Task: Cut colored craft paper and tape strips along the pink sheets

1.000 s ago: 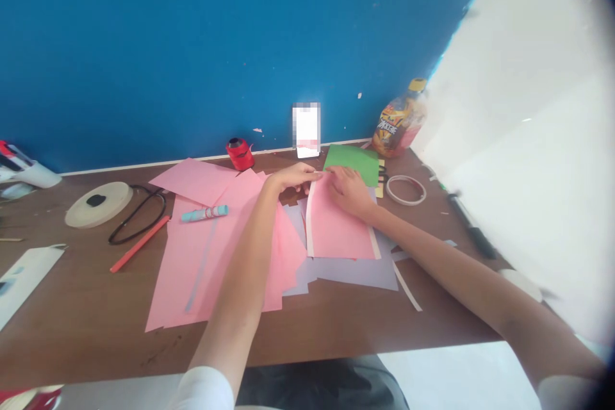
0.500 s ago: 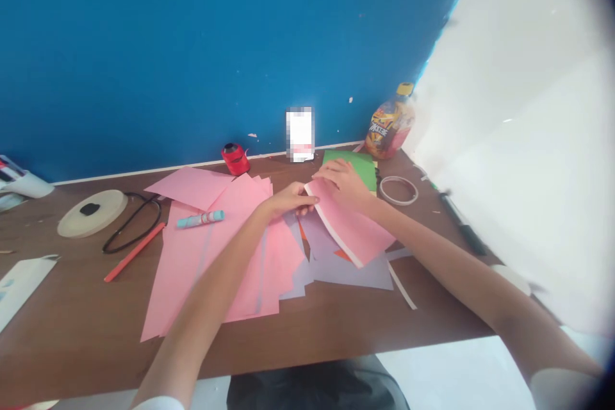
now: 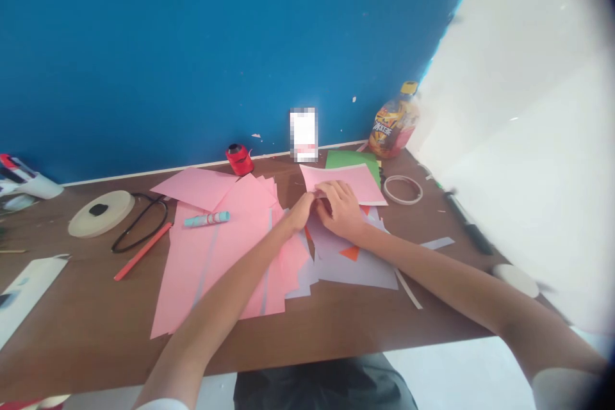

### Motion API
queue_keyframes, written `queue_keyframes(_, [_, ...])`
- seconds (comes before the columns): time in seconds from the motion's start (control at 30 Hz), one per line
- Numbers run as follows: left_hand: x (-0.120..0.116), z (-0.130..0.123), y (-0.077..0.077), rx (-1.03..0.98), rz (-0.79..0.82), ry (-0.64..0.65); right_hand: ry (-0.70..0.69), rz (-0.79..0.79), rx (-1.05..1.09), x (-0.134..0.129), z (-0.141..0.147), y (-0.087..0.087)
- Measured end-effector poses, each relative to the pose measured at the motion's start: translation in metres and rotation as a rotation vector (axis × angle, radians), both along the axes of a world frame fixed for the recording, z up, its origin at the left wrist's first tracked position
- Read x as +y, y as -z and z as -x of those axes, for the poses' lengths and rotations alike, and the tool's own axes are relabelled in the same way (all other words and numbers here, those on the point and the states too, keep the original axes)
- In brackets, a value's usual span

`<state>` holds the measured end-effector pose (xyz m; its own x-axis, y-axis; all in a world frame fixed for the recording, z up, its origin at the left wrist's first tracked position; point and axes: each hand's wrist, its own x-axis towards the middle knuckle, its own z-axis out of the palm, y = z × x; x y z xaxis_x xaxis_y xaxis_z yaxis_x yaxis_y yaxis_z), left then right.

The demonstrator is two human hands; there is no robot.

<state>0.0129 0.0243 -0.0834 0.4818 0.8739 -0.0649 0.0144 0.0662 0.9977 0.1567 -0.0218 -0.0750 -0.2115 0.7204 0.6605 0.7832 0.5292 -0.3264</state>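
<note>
We see a pink sheet (image 3: 368, 180) with a pale strip along its far edge, tilted above the middle of the tabletop (image 3: 336, 317), its near edge at a person's two hands. The right hand (image 3: 342, 210) is closed on that edge, fingers over the paper and thumb below; the left hand (image 3: 302, 210) meets it at the near left corner, though we cannot tell whether its fingertips pinch the paper. Behind, a green sheet (image 3: 348, 157) shows partly covered; beneath the hands lie pale purple sheets (image 3: 358, 275) and an orange piece (image 3: 350, 253). To the left we find overlapping pink papers (image 3: 187, 262) with a light blue tube (image 3: 206, 219) on top, then a red stick (image 3: 143, 251), a black cord (image 3: 115, 247) and a pale round disc (image 3: 108, 221). Along the far side we note a red spool (image 3: 239, 160), a blurred bright panel (image 3: 303, 134) and a yellow-capped bottle (image 3: 394, 125), with a ring-shaped roll (image 3: 403, 202) nearer us, right of the sheet, and a blue wall (image 3: 144, 45) behind.
</note>
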Motion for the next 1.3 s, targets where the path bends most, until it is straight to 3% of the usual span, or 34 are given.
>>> queue_keyframes(0.13, [-0.001, -0.002, 0.0, -0.076, 0.033, 0.019, -0.01, -0.043, -0.007, 0.002, -0.003, 0.001])
queue_keyframes(0.3, [0.005, -0.006, -0.005, -0.26, 0.026, -0.192, 0.015, -0.121, 0.075, 0.006, -0.006, 0.004])
queue_keyframes(0.47, [0.006, -0.003, -0.005, -0.297, -0.002, -0.237, -0.008, -0.104, 0.068, 0.005, -0.005, 0.002])
queue_keyframes(0.67, [0.003, -0.002, -0.008, -0.251, -0.044, -0.217, -0.095, -0.064, 0.089, 0.003, -0.003, -0.003])
queue_keyframes(1.3, [0.003, -0.005, -0.004, -0.059, -0.152, -0.288, -0.012, 0.007, -0.064, 0.005, -0.002, 0.002])
